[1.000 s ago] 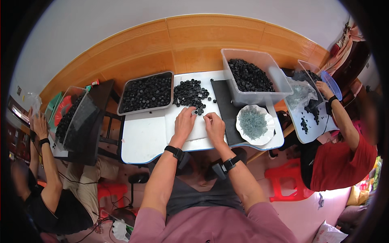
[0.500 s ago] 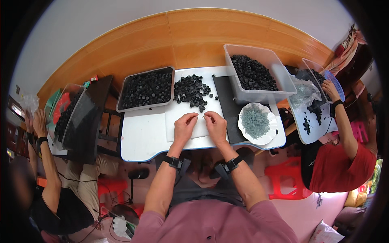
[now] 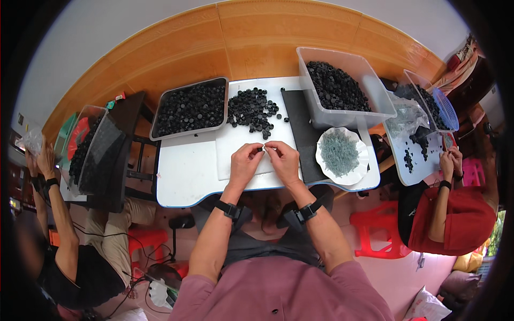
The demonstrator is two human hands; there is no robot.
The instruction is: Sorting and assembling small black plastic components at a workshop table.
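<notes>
My left hand (image 3: 244, 165) is closed in a pinch around a small round black cap (image 3: 260, 150) above the white table. Right beside it, my right hand (image 3: 284, 161) pinches with thumb and forefinger at the cap's edge; whatever lies in those fingertips is too small to make out. A loose pile of black caps (image 3: 251, 109) lies just beyond both hands. To the right, a white scalloped dish (image 3: 360, 170) holds a heap of thin grey-green, translucent pieces (image 3: 339, 152).
Black caps fill a shallow tray (image 3: 155, 128) at left and a deep clear bin (image 3: 353, 119) at right. A black mat (image 3: 300, 128) lies under the bin. Co-workers sit either side, one in a red shirt (image 3: 466, 224), another with raised hands (image 3: 45, 160).
My hands have come closer together, fingertips now meeting at the black cap. The right-hand co-worker's hand has left the bin and come down to the other hand. The view has shifted slightly.
</notes>
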